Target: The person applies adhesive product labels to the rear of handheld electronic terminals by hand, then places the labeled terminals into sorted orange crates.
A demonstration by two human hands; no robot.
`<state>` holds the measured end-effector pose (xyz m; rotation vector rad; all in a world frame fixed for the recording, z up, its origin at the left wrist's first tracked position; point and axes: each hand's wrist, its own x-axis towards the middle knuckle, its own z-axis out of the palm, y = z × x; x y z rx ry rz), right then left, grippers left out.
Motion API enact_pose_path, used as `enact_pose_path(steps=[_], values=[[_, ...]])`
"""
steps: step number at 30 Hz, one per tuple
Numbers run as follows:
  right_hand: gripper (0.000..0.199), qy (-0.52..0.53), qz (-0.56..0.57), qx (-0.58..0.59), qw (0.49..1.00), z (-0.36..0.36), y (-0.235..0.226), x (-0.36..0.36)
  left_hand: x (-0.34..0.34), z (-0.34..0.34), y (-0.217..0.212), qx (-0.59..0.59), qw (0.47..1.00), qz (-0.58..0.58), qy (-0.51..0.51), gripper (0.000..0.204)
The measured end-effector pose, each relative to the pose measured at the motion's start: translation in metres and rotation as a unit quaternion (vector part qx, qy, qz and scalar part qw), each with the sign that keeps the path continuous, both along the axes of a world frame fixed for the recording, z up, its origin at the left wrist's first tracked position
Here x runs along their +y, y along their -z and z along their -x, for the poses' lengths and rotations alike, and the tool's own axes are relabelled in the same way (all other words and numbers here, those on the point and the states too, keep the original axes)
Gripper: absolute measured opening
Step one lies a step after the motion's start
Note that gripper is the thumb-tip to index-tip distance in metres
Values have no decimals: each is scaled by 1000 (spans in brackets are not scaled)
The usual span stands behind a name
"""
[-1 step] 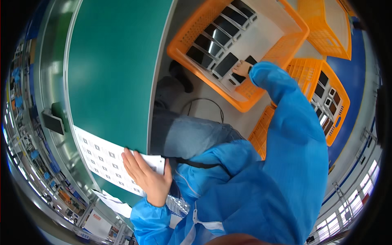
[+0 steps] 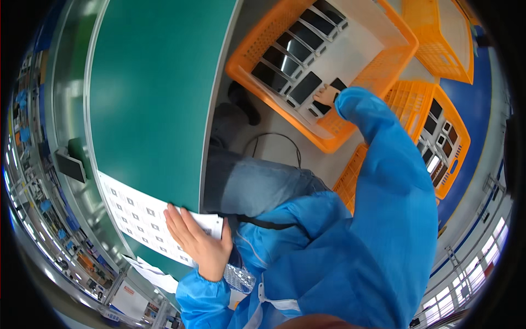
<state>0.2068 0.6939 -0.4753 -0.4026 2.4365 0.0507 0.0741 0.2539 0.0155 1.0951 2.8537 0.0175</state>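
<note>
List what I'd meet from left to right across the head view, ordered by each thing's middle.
Dark rectangular panel, white printed sheet, left hand flat on it, dark-screened phone, right hand beside it, orange basket of phones at the right.

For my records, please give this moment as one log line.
left hand: flat on white sheet | right hand: at dark-screened device inside orange basket, grip unclear | sheet: on green table

White sheet [image 2: 143,220], dark squares in rows; black-faced devices [image 2: 306,88]; orange basket [image 2: 383,61]; green tabletop [image 2: 156,93].
</note>
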Motion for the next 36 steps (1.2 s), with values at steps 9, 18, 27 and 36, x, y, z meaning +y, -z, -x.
enact_pose_path(steps=[9,18,27,36], values=[[21,-22,26,267,963,-29,116,-24,-8,0,10,45,997,53,20,96],[25,-31,-11,282,959,-27,102,-20,-13,0,14,76,995,68,13,99],[35,6,3,118,993,-17,100,-43,-13,-1,14,71,995,62,16,101],[47,116,-106,83,984,-15,61,-90,-5,2,6,15,1000,12,19,99]])
